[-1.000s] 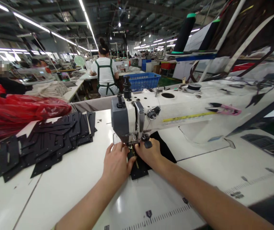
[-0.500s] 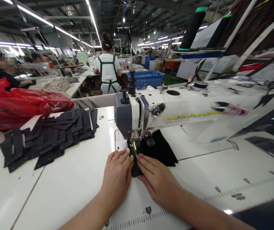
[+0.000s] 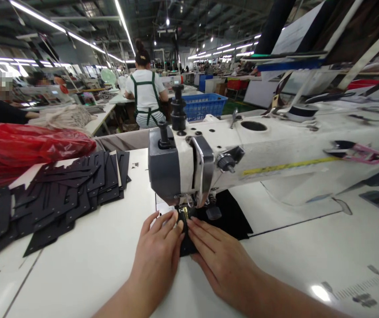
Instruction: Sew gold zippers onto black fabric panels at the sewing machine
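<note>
A black fabric piece (image 3: pixel 231 214) lies under the head of a white sewing machine (image 3: pixel 189 154), its front end between my hands. A gold-toothed zipper (image 3: pixel 185 213) runs along it just in front of the presser area. My left hand (image 3: pixel 158 249) presses on the left side of the work with fingertips bent down and together. From the right, my right hand (image 3: pixel 220 251) rests on the same piece, fingers extended and laid side by side near the zipper. The needle is hidden behind the machine head.
Black cut pieces (image 3: pixel 53 190) are heaped on the white table (image 3: pixel 86 265) at left, by a red plastic bag (image 3: pixel 33 145). Beyond the machine are a blue basket (image 3: pixel 204 106) and a person in a green apron (image 3: pixel 145 90). Thread cones stand upper right.
The view has moved closer to the machine, which looks larger. Both hands stay on the fabric in nearly the same pose beside the zipper.
</note>
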The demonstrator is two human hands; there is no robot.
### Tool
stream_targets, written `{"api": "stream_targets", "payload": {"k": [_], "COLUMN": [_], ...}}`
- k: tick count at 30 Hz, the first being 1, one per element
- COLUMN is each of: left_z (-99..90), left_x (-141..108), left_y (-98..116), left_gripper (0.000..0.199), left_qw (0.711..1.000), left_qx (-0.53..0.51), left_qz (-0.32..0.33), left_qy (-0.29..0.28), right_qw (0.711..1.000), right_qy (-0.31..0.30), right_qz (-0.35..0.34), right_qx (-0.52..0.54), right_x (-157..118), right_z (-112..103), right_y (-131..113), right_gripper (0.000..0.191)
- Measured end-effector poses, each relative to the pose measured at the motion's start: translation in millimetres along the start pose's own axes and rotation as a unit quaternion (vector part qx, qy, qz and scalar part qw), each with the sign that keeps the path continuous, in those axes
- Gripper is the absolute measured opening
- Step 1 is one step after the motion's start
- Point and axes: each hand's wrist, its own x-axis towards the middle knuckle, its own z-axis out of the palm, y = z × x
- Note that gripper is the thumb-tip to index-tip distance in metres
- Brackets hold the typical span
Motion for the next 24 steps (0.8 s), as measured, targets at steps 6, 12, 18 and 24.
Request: {"api": "stream_targets", "payload": {"k": [6, 12, 18, 24], "left_z": [4.9, 3.6, -5.5, -5.5], "left_x": [4.0, 10.2, 0.9, -7.4], "left_y": [-7.7, -12.4, -8.9, -8.6], "left_gripper": [0.021, 0.018, 0.022, 0.021], "left_qw": [1.000, 0.999, 1.000, 0.998], "left_qx": [-0.012, -0.033, -0.011, -0.003], "left_qz": [-0.009, -0.028, -0.011, 0.064], "left_qy": [-0.007, -0.019, -0.017, 0.022], "right_qw": [1.000, 1.000, 1.000, 0.994], "right_qy": [0.008, -0.005, 0.006, 0.062], "right_qz": [-0.005, 0.004, 0.002, -0.034], "right_qx": [0.007, 0.006, -0.026, -0.080], "right_x": [10.6, 16.4, 10.9, 4.8], "right_z": [4.7, 7.4, 5.2, 10.8], "right_y": [7.8, 13.1, 11.3, 10.6], "right_gripper": [0.035, 0.036, 0.033, 0.036]}}
